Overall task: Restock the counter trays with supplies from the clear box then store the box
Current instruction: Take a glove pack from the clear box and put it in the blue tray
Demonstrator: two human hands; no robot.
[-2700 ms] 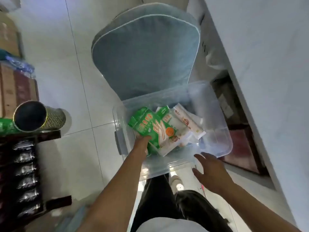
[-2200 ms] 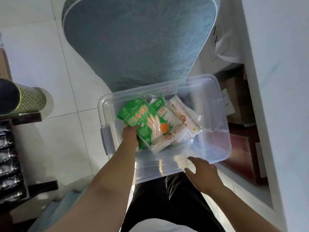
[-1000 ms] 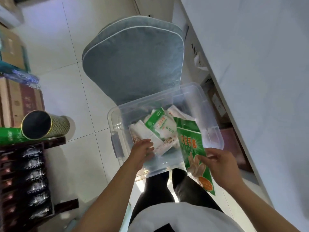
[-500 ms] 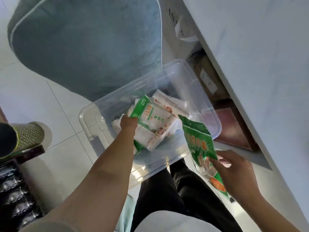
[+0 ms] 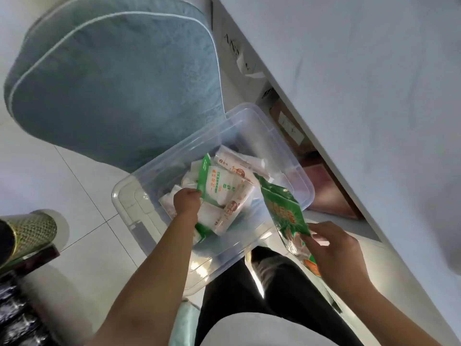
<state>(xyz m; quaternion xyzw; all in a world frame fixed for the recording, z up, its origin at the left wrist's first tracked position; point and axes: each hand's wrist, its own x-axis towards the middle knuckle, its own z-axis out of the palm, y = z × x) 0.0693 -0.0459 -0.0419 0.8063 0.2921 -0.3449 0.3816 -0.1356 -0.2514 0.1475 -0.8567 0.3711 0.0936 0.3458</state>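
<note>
Glossy white floor tiles catching the light, a big blue cushioned chair up top, white desk running along the right, brown cardboard boxes tucked beneath it.

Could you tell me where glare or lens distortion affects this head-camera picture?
Head view: bright glare on the clear box near rim and the floor beside it; wide-angle bending curves the counter edge; fine print on the packets is soft.

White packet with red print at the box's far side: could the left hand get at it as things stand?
Probably yes, once freed. The left hand is inside the clear box, gripping a green-and-white packet; the white packet with red print lies uncovered just beyond.
</note>
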